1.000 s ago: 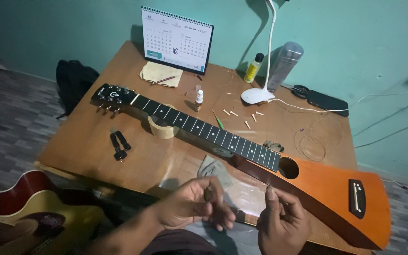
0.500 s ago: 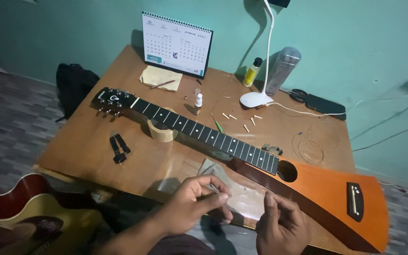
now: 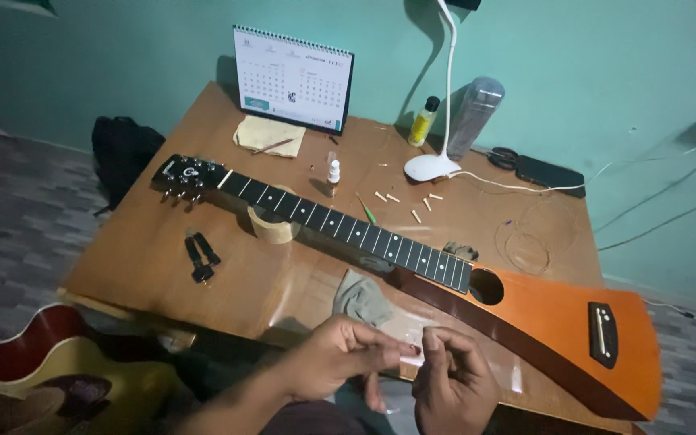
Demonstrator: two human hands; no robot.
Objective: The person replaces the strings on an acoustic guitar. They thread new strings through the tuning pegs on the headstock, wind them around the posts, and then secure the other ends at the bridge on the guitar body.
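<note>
Two hands meet at the near table edge, the left hand (image 3: 340,354) and right hand (image 3: 453,383) both pinching a small clear packet (image 3: 412,354) between fingertips. Just beyond them lies the guitar (image 3: 412,262), its long axis running from upper left down to the right, body nearer the right hand.

A clear plastic packet (image 3: 412,342) sits pinched between the hands at the near edge of the counter (image 3: 138,266), low in view. It is thin, flat and see-through, with pale glints on its surface; what it holds is too small to tell. The left hand (image 3: 340,358) grips its left end with fingertips drawn together, and the right hand (image 3: 453,387) pinches its right end with thumb and forefinger. The packet is held roughly level, just in front of the guitar's (image 3: 525,314) orange body.
</note>
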